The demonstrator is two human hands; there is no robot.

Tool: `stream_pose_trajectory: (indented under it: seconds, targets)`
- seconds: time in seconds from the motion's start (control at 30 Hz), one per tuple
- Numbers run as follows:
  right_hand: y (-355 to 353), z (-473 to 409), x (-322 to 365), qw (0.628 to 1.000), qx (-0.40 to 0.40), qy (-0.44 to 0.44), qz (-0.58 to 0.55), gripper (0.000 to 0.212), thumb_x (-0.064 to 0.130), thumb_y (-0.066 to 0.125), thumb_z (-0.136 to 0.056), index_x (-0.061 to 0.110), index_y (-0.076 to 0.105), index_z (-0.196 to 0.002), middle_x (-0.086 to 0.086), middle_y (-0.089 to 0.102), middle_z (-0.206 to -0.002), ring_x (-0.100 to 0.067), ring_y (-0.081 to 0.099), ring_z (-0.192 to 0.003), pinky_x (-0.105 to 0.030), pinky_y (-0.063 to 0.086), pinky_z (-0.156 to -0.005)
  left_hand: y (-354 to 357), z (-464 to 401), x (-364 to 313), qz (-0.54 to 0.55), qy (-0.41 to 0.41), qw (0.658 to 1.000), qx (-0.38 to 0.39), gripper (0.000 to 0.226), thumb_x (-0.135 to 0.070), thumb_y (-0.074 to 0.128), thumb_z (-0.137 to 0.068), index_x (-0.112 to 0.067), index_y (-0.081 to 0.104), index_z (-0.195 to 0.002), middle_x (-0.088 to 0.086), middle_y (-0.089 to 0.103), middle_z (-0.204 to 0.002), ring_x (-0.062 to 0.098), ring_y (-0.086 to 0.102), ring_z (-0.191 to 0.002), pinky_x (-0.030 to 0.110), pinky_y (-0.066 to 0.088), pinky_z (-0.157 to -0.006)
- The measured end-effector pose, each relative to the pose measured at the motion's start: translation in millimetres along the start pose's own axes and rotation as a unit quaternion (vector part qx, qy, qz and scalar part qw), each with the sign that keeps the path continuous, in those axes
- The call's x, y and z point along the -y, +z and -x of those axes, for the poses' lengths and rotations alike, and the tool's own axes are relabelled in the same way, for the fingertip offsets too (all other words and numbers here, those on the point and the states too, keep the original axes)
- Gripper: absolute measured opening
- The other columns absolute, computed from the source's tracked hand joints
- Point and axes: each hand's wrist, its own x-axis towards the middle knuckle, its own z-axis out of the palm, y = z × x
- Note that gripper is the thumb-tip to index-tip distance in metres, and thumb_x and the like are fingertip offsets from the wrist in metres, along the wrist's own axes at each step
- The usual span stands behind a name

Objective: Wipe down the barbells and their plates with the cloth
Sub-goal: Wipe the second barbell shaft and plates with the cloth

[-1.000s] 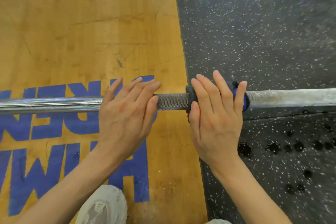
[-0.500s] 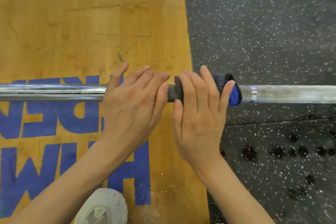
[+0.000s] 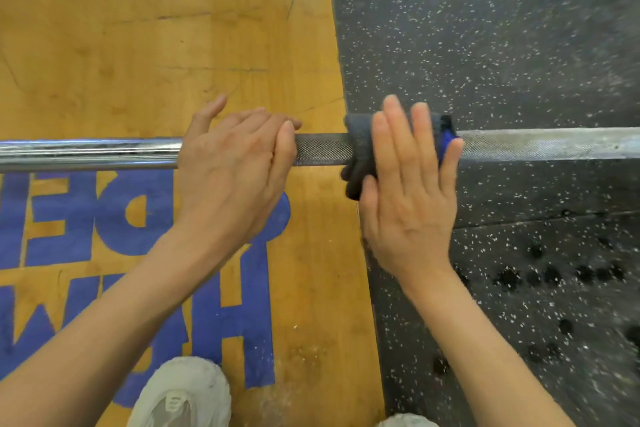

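**Both hands on the bar at the floor seam**

We see the barbell (image 3: pixel 322 148) running left to right across the whole view, its shaft crossing the seam where the wooden platform (image 3: pixel 138 45) meets the speckled rubber flooring (image 3: pixel 502 45). Our left hand (image 3: pixel 235 166) rests over the bar on the wood side, fingers mostly straight and laid across the shaft, not curled round it as far as we can tell. Our right hand (image 3: pixel 412 191) presses the dark cloth (image 3: pixel 360 152), which shows a blue patch at its right edge, against the bar just past the seam; the fingers lie straight over the cloth, and the cloth wraps the shaft. A short stretch of knurled bar shows bare between the two hands. To the right of the cloth the shaft runs unobstructed to the frame edge; to the left of the left hand the smooth chrome runs likewise. No plates are in view. A pale shoe (image 3: pixel 183 395) stands on the wood beside blue painted lettering (image 3: pixel 86 218).
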Motion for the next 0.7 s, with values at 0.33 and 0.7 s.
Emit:
stream_pose_trajectory:
  seconds: [0.33, 0.7]
  targets:
    - [3.1, -12.5, -2.1, 0.998, 0.009, 0.057, -0.01, 0.059, 0.022, 0.029, -0.103, 0.005, 0.014, -0.157, -0.013, 0.023, -0.164, -0.025, 0.011, -0.155, -0.046, -0.002, -0.125, 4.3, -23.0, 5.2, 0.029, -0.032, 0.999, 0.019, 0.053, -0.027, 0.023, -0.106, -0.018, 0.075, -0.111, 0.005, 0.076, -0.102, 0.022, 0.063, -0.123, 0.037, 0.022, -0.113]
    - [-2.9, -36.2, -1.6, 0.994, 0.01, 0.103, -0.046, 0.055, 0.019, 0.028, -0.102, 0.001, 0.034, -0.154, -0.013, 0.031, -0.162, -0.03, 0.02, -0.153, -0.046, 0.001, -0.126, 7.6, -24.1, 6.0, 0.053, -0.032, 0.998, 0.011, 0.055, -0.031, 0.018, -0.107, -0.017, 0.07, -0.121, 0.004, 0.073, -0.114, 0.024, 0.054, -0.133, 0.039, 0.024, -0.116]
